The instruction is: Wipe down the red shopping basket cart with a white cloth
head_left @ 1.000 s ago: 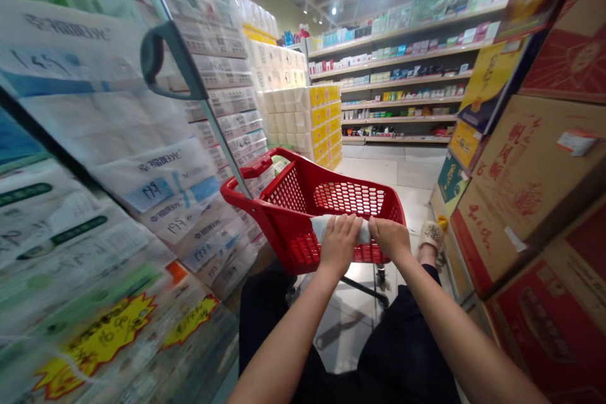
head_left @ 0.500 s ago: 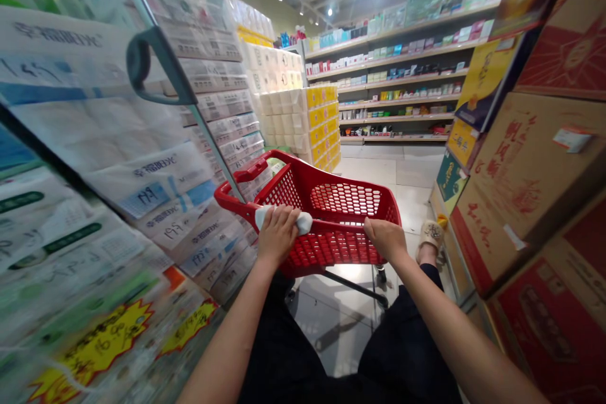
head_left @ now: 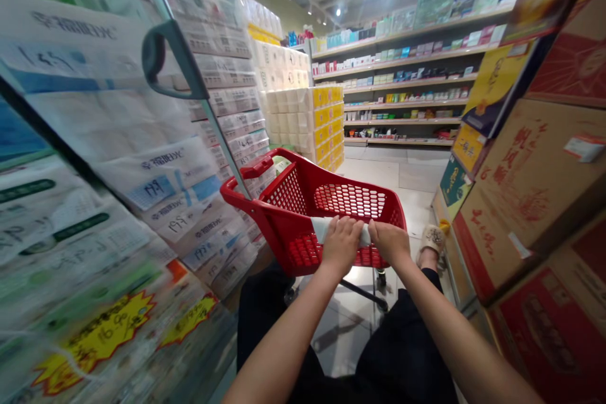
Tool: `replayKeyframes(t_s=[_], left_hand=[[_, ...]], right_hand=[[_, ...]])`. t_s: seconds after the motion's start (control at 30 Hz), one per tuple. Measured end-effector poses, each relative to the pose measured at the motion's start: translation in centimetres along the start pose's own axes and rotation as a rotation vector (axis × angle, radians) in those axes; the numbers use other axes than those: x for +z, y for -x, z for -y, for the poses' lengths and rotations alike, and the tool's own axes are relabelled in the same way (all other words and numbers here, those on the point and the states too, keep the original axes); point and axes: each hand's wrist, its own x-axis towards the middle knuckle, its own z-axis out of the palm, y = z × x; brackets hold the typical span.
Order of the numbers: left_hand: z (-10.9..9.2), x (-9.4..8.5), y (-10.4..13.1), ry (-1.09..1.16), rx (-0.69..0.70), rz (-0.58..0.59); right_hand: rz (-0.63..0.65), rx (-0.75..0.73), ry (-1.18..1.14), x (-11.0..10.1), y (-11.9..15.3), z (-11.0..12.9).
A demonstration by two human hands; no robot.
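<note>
- Left hand [head_left: 341,245] pressing a cloth [head_left: 326,227] closed on the cart [head_left: 350,202] near rim.
- Right hand [head_left: 391,242] gripping the same rim, touching the left.
- Packs [head_left: 156,164] crowding the left, boxes [head_left: 525,183] right; open floor [head_left: 407,173] lying far.

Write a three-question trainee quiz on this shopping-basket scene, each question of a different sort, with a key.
1. True or false: the left hand presses a white cloth onto the near rim of the red basket.
2. Which does the right hand rest on?
A. a cardboard box
B. the basket's near rim
C. a shelf
3. Fill in: the stacked packs to the person's left bear yellow ____ tags.

Key
1. True; the cloth shows on both sides of the fingers.
2. B; it sits right beside the left hand.
3. Price; their print is too blurred to read.
</note>
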Motion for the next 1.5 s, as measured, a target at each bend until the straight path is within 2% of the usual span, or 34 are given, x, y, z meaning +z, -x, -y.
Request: replayKeyframes(t_s=[0.07, 0.13, 0.27, 0.5, 0.63, 0.73, 0.93, 1.07, 1.13, 1.27, 1.37, 1.43, 1.5], left_hand=[[-0.3, 0.2, -0.3, -0.002, 0.047, 0.016], [0.6, 0.1, -0.3, -0.01, 0.092, 0.036], [4.4, -1.1, 0.8, -0.081, 0.087, 0.046], [12.2, -5.5, 3.4, -0.181, -0.083, -0.04], [14.0, -7.5, 4.4, -0.219, -0.292, -0.166], [13.2, -7.1, 4.5, -0.216, -0.34, -0.185], [7.9, -3.8, 2.7, -0.151, -0.224, -0.064], [5.5, -2.8, 1.4, -0.139, -0.191, -0.033], [4.6, -2.5, 0.9, -0.132, -0.187, -0.023], [1.4, -1.0, -0.1, -0.053, -0.137, 0.033], [-0.7, -0.1, -1.0, 0.07, -0.061, 0.076], [-0.8, -0.5, -1.2, 0.17, 0.043, 0.095], [0.6, -1.7, -1.1, 0.228, 0.139, 0.098]], right_hand=[[-0.006, -0.005, -0.005, 0.0, -0.1, -0.3], [0.004, -0.022, -0.014, 0.0, -0.2, -0.6], [0.027, -0.052, -0.031, -0.1, -0.5, -1.0], [0.022, -0.068, -0.037, 0.0, -0.5, -1.0], [0.012, -0.031, -0.026, 0.1, -0.5, -0.7], [0.012, -0.014, -0.02, 0.0, -0.3, -0.3], [0.035, -0.007, -0.024, -0.5, 0.0, 0.2], [0.111, -0.003, -0.121, -0.8, -0.5, -0.4], [0.137, -0.046, -0.212, -1.0, -0.9, -0.8], [0.093, -0.194, -0.31, -1.2, -1.2, -1.0], [0.138, -0.2, -0.368, -1.5, -0.9, -1.4], [0.16, -0.141, -0.399, -1.6, -0.6, -1.8], [0.159, -0.113, -0.423, -1.7, -0.5, -2.3]])
